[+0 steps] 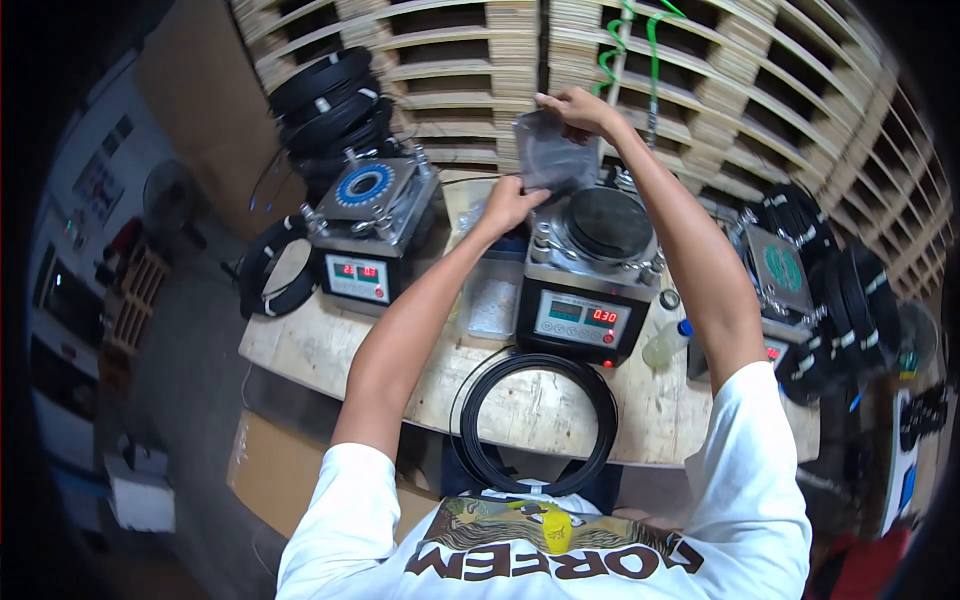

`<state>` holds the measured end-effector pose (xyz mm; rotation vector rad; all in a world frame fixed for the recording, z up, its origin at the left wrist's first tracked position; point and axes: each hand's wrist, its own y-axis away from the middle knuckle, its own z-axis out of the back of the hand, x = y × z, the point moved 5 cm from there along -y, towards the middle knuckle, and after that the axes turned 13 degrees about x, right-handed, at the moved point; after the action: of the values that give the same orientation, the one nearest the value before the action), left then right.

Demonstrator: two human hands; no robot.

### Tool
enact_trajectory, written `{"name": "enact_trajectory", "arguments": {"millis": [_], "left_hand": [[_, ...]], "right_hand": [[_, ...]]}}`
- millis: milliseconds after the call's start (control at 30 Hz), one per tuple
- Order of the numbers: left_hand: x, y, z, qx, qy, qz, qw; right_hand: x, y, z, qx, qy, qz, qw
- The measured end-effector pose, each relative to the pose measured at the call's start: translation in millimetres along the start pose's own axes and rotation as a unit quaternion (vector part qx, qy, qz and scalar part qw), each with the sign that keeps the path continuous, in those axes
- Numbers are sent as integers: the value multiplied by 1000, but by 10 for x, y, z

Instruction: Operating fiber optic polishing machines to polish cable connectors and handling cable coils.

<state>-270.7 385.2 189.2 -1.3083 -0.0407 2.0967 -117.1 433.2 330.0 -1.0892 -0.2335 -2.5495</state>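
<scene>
Both my hands are raised over the back of the bench, holding a translucent grey plastic sheet or bag [553,150] between them. My left hand [512,205] pinches its lower edge. At its upper edge, my right hand [582,110] has its fingers closed on it, partly curled out of sight. Just below and in front stands a bench polishing machine [580,320] with a lit red display. A round dark plate [608,222] sits on its top. Whether the sheet is one layer or a bag I cannot tell.
Similar machines stand at left [375,215] and right [778,268]. A black cable coil [472,430] lies at the wooden table's [430,345] front edge. Near the middle machine are a clear plastic box [493,305] and a blue-capped bottle [662,347]. More cable coils [325,95] and stacked pallets [440,75] stand behind.
</scene>
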Motion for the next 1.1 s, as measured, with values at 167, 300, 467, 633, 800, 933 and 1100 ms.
{"name": "enact_trajectory", "arguments": {"millis": [167, 300, 467, 633, 800, 933, 1100], "left_hand": [[253, 37, 230, -18, -14, 69, 997], [-283, 29, 87, 15, -154, 40, 987], [-905, -16, 13, 126, -93, 67, 985], [-930, 74, 134, 230, 181, 109, 950], [-394, -65, 99, 138, 240, 144, 950], [-282, 18, 62, 113, 183, 124, 969], [-333, 105, -18, 147, 146, 138, 969]], "right_hand": [[316, -64, -206, -55, 70, -13, 996], [50, 502, 94, -68, -31, -49, 996], [-538, 1308, 310, -64, -318, 32, 945], [-976, 1761, 2, -114, -394, 79, 908], [-1310, 1746, -352, -92, -456, 74, 882], [-1339, 1811, -435, -84, -424, 53, 900], [-1435, 1906, -465, -63, -361, 19, 930]]}}
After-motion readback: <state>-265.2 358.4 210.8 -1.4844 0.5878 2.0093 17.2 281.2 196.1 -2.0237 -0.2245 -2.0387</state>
